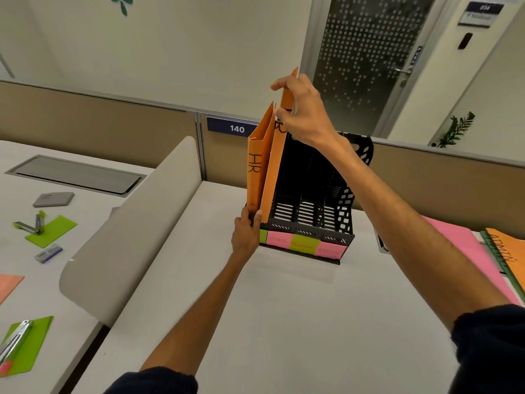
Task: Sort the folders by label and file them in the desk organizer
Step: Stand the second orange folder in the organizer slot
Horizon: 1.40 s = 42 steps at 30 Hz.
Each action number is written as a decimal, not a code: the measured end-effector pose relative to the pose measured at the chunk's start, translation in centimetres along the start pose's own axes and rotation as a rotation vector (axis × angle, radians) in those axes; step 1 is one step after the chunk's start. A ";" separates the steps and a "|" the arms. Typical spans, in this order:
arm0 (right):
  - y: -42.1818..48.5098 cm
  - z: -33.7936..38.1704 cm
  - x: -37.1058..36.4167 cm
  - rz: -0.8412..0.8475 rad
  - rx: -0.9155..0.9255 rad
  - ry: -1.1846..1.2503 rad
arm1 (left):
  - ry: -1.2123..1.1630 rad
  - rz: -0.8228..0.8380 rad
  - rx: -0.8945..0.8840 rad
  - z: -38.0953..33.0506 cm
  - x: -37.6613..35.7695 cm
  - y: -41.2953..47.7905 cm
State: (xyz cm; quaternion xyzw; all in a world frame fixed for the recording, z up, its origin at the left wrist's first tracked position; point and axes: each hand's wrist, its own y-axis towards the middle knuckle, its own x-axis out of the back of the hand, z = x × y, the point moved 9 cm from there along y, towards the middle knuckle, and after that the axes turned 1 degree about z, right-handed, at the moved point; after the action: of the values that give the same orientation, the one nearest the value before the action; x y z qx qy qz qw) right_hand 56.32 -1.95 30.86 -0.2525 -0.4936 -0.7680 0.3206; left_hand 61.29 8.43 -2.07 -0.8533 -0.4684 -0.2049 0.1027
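Head camera looks down at a black desk organizer [312, 211] standing on a pale desk [284, 308]. Bright paper labels [305, 245] are stuck along its front. Two orange folders stand in the slot at its left end. One is the HR folder [255, 172], upright at the outer side. Just beside it is the tall orange folder [274, 166], which leans a little and sticks up higher.

The right hand [301, 112] pinches the top of the tall folder between thumb and fingers. That hand hides most of its label, so I cannot read it. The left hand [245, 231] is down at the front left corner, with thumb and fingers curled round the foot of the HR folder. More folders [505, 251] lie flat at the right edge of the desk, well apart from the organizer.

I think the tall folder is not all the way down yet. If the right hand pushes hard, the thin card could bend or catch on the slot wall. It could also rub the HR folder and drag it out of place. A push from the top might tip the light organizer backward. If the pinch slips, the folder may flop sideways.
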 end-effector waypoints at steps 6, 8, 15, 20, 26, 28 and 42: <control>0.5 -1.8 0.1 -0.013 -0.028 0.014 | 0.260 0.153 -0.038 0.8 -1.4 0.4; 0.6 -2.1 -0.1 -0.012 -0.029 0.016 | 0.182 0.144 -0.009 0.8 -1.3 0.6; 0.6 -2.3 -0.7 0.003 -0.030 0.058 | 0.293 0.083 -0.020 0.0 0.1 1.9; 1.0 -2.5 -1.3 0.022 -0.023 0.054 | 0.397 -0.005 -0.032 -1.0 0.5 2.6; 1.2 -3.8 -1.3 0.002 -0.022 0.069 | 0.274 0.076 -0.058 -0.3 0.1 2.9; 1.3 -4.2 -1.4 -0.010 -0.037 0.070 | 0.239 0.110 -0.097 0.2 0.2 2.6; 1.0 -5.8 -1.4 -0.040 -0.101 -0.066 | 0.212 0.002 -0.016 0.5 0.4 3.6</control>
State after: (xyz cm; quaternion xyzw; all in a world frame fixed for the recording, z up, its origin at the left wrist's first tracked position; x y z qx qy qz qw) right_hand 57.57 -7.24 28.28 -0.2839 -0.4694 -0.7894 0.2756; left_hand 64.61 6.97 -2.25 -0.8279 -0.4525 -0.2977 0.1454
